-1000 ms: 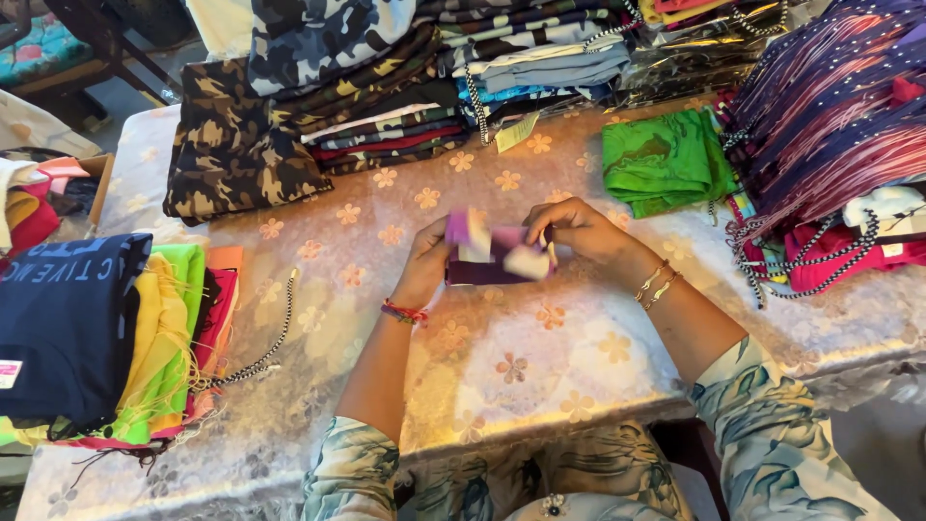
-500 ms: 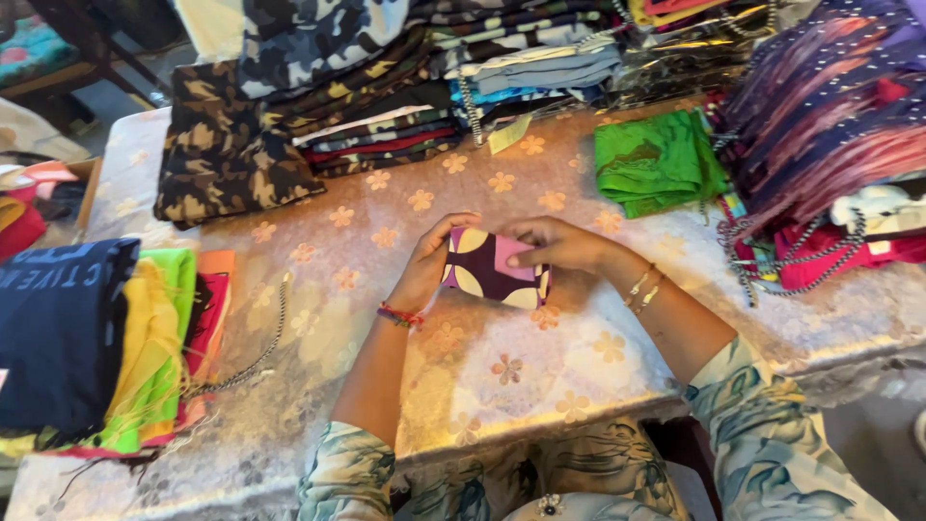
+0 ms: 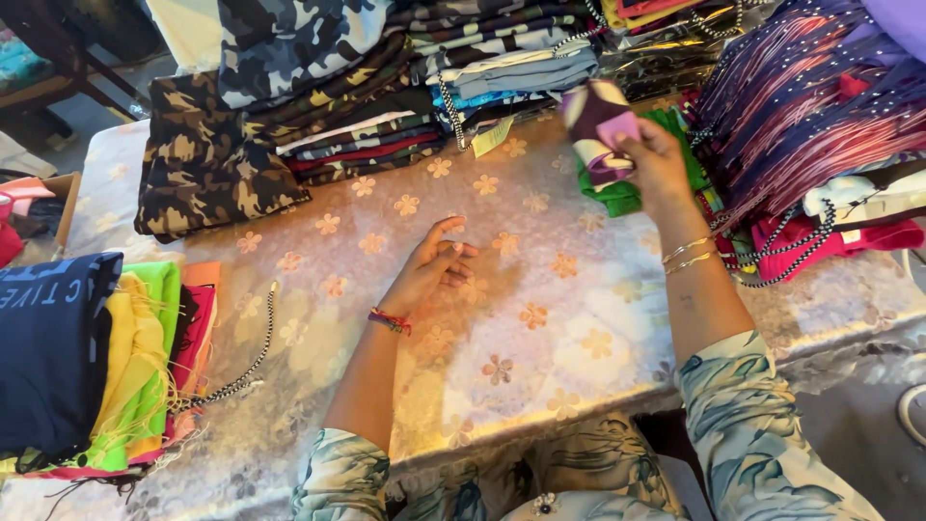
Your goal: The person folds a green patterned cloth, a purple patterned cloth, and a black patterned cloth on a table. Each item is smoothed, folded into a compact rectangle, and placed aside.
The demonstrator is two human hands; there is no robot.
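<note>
A small folded cloth [image 3: 596,125], patterned in purple, pink, white and dark, is gripped in the right hand [image 3: 654,166], with the fingers closed around it. It is held up in the air above the green folded cloth [image 3: 627,193] that lies on the counter [image 3: 540,318], near the far edge. The left hand [image 3: 432,272] is laid flat on the flowery cover of the counter, with nothing in it and the fingers loosely spread. The two hands are kept well apart. Behind the raised cloth, piles of camouflage clothes [image 3: 289,87] are stacked, and a heap of purple and pink striped cloth [image 3: 810,116] is seen on the right. On the left side, a pile of bright folded clothes [image 3: 116,367] in blue, yellow, green and pink is set near the edge, and a black and white cord [image 3: 241,367] is stretched out beside it. A few things could go wrong from here. The small cloth is only pinched from one side, so it could come unfolded or slip out of the grip. It could also be dropped crooked on the green cloth and slide off. The beaded strings by the right wrist could be caught by the bangles [image 3: 687,253].
</note>
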